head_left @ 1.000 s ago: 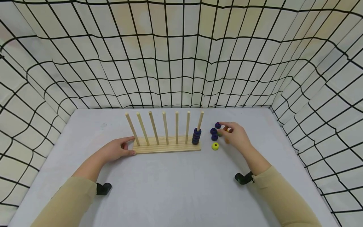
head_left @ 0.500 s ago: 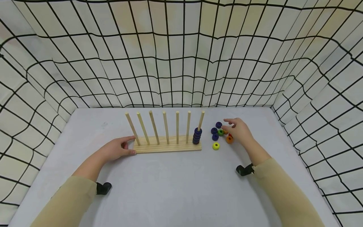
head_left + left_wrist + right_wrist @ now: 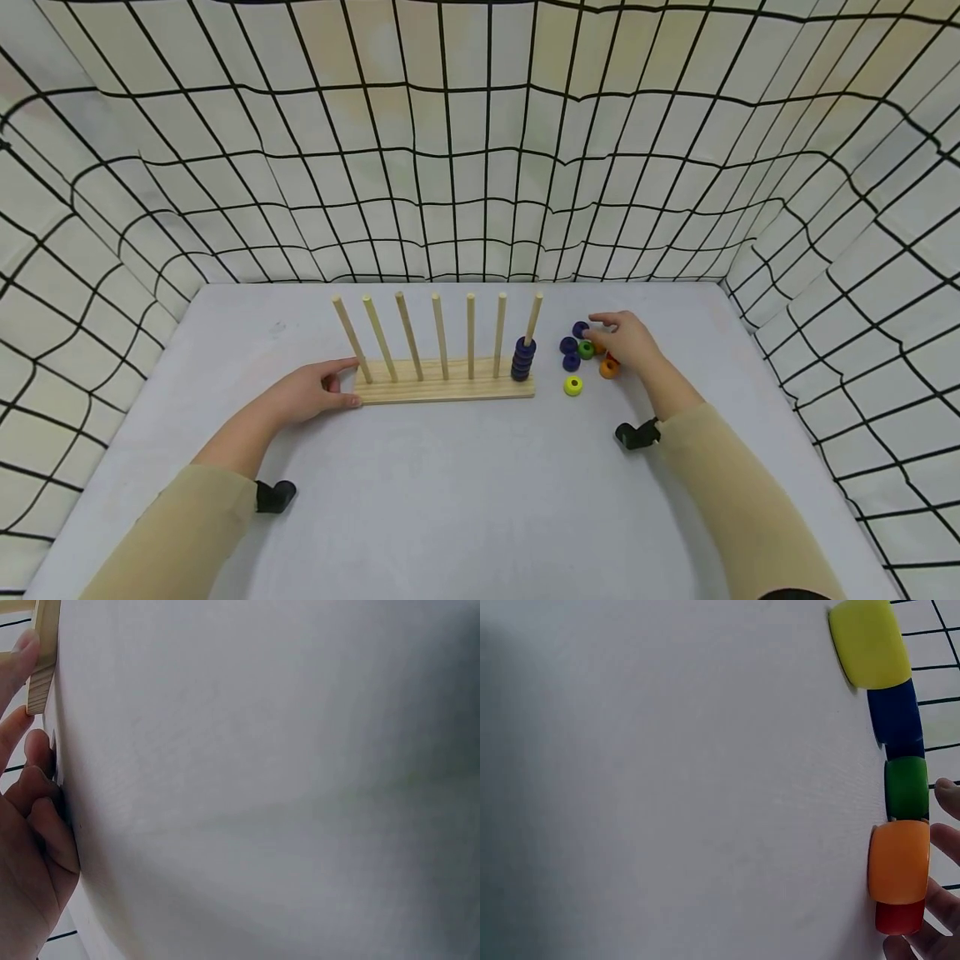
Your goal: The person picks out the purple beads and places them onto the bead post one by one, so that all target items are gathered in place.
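In the head view my left hand [image 3: 309,392] holds the left end of a wooden peg board [image 3: 442,392], thumb at the front edge and a finger at the back. Several dark blue beads [image 3: 522,360] are stacked on its rightmost peg [image 3: 533,318]. My right hand [image 3: 628,340] hovers at a loose group of beads, thumb and index finger apart, by the rearmost blue bead [image 3: 581,330]; contact is unclear. Around it lie a green bead [image 3: 586,350], an orange bead [image 3: 609,368] and a yellow bead [image 3: 573,386]. A red bead [image 3: 900,918] shows in the right wrist view.
The remaining pegs [image 3: 438,333] stand bare on the board. A white table [image 3: 465,500] lies beneath everything. Black netting [image 3: 480,154] over pale walls rises behind and at both sides. Each wrist carries a small black camera [image 3: 637,434].
My right hand first drew back to the right, uncovering the green and orange beads, then shifted slightly left towards the rearmost blue bead. My left hand stays on the board.
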The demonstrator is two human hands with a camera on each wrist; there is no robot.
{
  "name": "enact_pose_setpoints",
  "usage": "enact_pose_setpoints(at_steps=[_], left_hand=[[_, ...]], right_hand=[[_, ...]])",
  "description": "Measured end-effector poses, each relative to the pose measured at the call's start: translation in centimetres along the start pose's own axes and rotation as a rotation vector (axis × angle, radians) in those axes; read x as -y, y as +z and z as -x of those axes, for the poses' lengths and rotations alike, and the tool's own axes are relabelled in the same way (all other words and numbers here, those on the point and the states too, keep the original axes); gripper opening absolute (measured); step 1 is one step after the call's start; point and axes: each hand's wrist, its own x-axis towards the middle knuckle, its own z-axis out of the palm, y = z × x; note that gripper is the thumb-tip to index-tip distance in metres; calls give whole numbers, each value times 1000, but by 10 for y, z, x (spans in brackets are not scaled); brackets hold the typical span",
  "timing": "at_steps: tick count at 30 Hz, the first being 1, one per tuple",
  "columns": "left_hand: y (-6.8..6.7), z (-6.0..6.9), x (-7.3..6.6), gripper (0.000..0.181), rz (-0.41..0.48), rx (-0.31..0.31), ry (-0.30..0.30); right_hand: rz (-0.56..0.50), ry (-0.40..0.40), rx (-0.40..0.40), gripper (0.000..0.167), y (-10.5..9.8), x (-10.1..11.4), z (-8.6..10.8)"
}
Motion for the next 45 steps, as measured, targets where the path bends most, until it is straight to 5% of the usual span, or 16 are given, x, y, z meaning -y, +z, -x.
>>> enact_pose_setpoints(at_steps=[17,30,45], left_hand=[[-2,1,-1,85,6,5,-13],[-4,1,-2,86,-7,-3,-18],[-2,1,-2,84,6,5,-11]], right_hand=[[69,-3,42,51,-1,6,-10],[40,18,62,49,-3,9,-12],[-91,39,-14,51,1,1,-5]])
